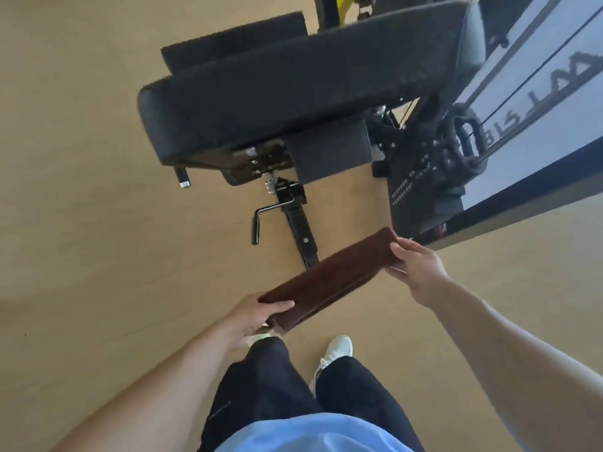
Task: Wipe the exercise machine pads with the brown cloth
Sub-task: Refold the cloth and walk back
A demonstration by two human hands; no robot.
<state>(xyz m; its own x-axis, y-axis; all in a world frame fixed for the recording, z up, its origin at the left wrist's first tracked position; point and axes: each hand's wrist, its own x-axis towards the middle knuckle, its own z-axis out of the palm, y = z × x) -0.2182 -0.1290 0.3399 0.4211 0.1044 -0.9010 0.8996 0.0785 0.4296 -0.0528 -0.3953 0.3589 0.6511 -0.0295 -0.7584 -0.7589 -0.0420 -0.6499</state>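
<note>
The folded brown cloth [329, 275] is stretched between both hands above the floor [98, 223]. The left hand [257, 318] grips its near end, the right hand [417, 269] its far end. The black seat pad [293, 93] lies beyond, apart.

A white shoe [336, 350] stands on tan floor [81, 190] (dark trousers [270, 386] above it).

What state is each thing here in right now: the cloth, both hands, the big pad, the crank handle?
Brown cloth: folded, stretched between both hands, off the pad.
Left hand: gripping one end.
Right hand: gripping the other end.
Large black pad: untouched.
Crank handle: hanging free.
</note>
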